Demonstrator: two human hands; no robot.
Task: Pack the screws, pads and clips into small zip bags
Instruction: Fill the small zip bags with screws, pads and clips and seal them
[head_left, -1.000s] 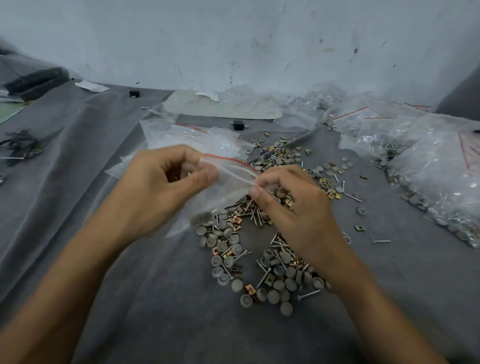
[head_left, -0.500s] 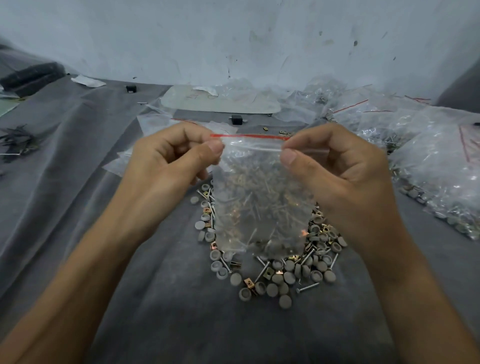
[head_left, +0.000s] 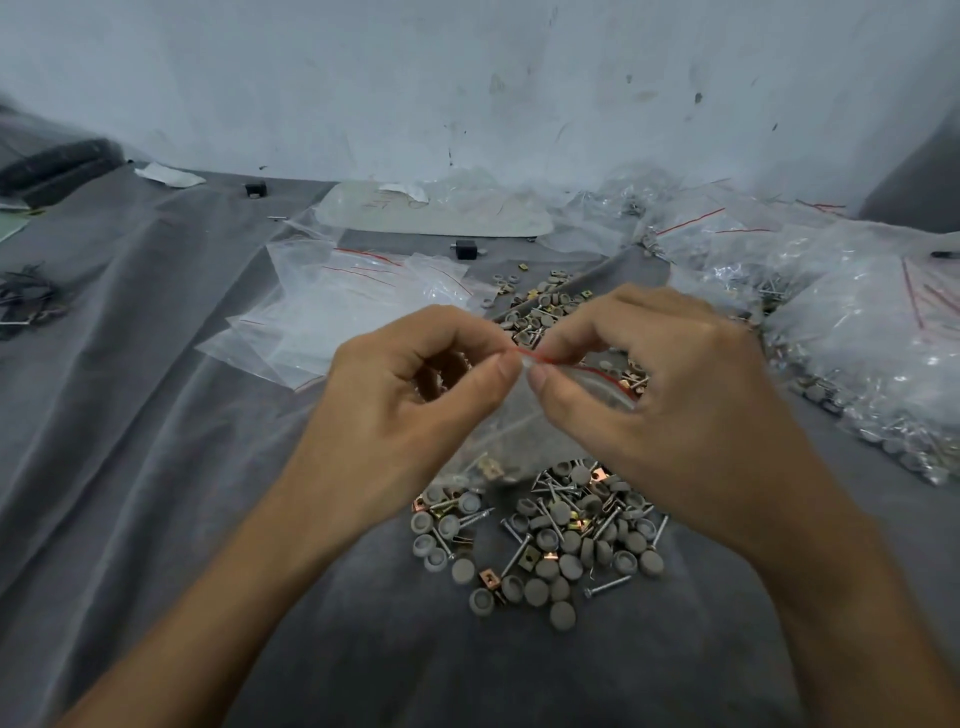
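A small clear zip bag (head_left: 511, 431) with a red strip along its top hangs between my hands above the grey cloth. My left hand (head_left: 410, 410) pinches the bag's top edge between thumb and forefinger. My right hand (head_left: 660, 400) pinches the same edge right beside it, fingertips almost touching. A brass clip shows through the bag's bottom. Below lies a heap of round grey pads, screws and brass clips (head_left: 550, 540). More of the same parts (head_left: 540, 306) lie beyond my hands.
A stack of empty zip bags (head_left: 332, 306) lies at the back left of my hands. Filled bags (head_left: 857, 332) are piled along the right side. A pale flat sheet (head_left: 431, 213) lies near the wall. Black bits (head_left: 26, 301) sit at far left.
Half a second ago my hands held the bag's top stretched wide apart and higher. Now my right hand has slid left along the top to meet my left, and the bag sits lower.
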